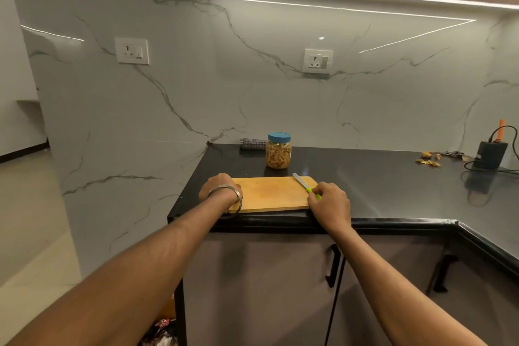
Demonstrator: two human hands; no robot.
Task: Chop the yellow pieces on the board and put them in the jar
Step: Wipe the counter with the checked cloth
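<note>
A wooden cutting board (273,192) lies at the front edge of the black counter (379,185); its top shows no pieces. My left hand (217,187) rests with curled fingers on the board's left end; I cannot see whether it grips anything. My right hand (328,199) holds the green handle of a knife (304,182), whose blade lies flat on the board's right end, pointing away. Behind the board stands a clear jar (278,152) with a blue lid on, full of yellowish-brown pieces.
A folded checked cloth (252,144) lies behind the jar by the wall. Far right are dry peel scraps (429,159) and a black device (491,154) with a cable. Cabinet doors with black handles hang below the counter.
</note>
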